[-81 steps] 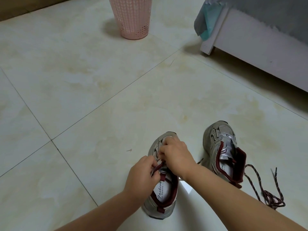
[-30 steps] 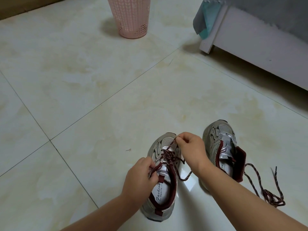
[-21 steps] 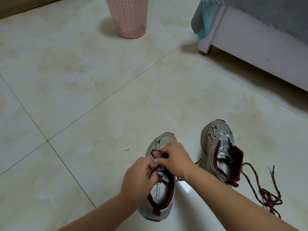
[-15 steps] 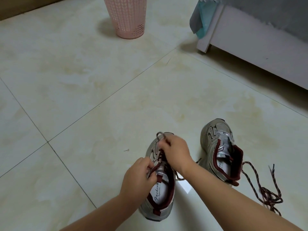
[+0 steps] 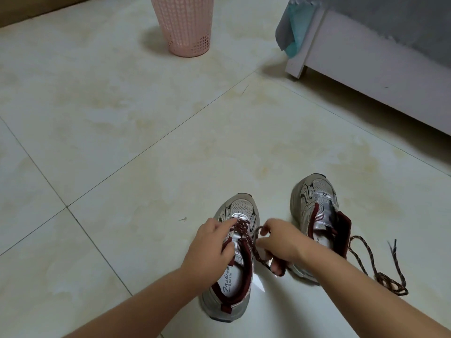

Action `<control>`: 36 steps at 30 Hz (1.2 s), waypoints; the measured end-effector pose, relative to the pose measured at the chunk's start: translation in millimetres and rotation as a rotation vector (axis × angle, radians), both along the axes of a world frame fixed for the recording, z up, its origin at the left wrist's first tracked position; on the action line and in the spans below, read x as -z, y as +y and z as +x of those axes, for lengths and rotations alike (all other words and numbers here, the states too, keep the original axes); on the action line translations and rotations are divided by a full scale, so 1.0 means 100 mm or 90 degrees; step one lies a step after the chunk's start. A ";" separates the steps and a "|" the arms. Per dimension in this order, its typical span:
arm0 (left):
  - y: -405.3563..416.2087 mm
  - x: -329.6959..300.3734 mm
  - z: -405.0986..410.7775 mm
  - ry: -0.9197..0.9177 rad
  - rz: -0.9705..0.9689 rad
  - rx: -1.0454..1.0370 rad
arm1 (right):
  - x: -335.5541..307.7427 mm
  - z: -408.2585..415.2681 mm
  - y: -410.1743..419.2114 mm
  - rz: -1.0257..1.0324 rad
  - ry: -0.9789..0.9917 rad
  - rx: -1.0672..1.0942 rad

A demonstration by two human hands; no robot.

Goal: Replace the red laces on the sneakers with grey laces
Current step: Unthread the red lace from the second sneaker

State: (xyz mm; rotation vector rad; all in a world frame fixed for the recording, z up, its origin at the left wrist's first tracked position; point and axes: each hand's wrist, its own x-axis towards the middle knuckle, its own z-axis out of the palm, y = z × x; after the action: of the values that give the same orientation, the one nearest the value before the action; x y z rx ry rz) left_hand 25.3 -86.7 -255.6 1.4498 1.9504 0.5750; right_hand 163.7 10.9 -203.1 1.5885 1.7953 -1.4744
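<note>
Two grey and silver sneakers with dark red trim stand on the tiled floor. The left sneaker (image 5: 240, 208) still has its red speckled lace (image 5: 240, 225) crossing the lower eyelets. My left hand (image 5: 210, 250) rests on that sneaker's left side and pins the tongue area. My right hand (image 5: 280, 242) is just to its right, fingers pinched on a loop of the red lace pulled out sideways. The right sneaker (image 5: 317, 203) has no lace in it. A loose red lace (image 5: 371, 262) lies on the floor beside it. No grey lace is visible.
A pink perforated plastic basket (image 5: 186, 25) stands at the far middle. A white bed frame (image 5: 366, 67) with grey bedding and a teal cloth (image 5: 294, 28) hanging at its corner fills the upper right. Cream floor tiles spread to the left.
My right hand has moved from over the left sneaker's toe to its right side, drawing the red lace sideways. My left hand has shifted slightly forward on the shoe.
</note>
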 end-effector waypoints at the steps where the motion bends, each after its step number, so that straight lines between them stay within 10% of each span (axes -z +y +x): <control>1: 0.04 -0.01 0.02 0.007 -0.008 0.038 | 0.01 0.01 -0.03 -0.055 0.016 0.040; 9: 0.04 -0.05 0.03 -0.095 0.044 -0.009 | 0.20 -0.03 -0.09 0.370 -0.047 -0.125; 19: 0.02 0.05 0.01 0.073 -0.028 -0.052 | 0.29 -0.19 0.01 0.086 0.033 0.044; 28: 0.00 0.07 0.01 0.086 -0.016 -0.032 | 0.20 -0.25 0.10 0.484 -0.100 -0.412; 36: -0.03 0.10 0.00 0.111 -0.023 -0.043 | 0.32 -0.15 0.01 0.080 0.103 0.007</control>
State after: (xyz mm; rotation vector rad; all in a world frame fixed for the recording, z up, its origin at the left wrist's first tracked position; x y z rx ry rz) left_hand 25.4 -89.7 -265.8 1.4585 2.1405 0.4539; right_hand 148.7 11.6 -234.8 1.5801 2.0075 -1.5621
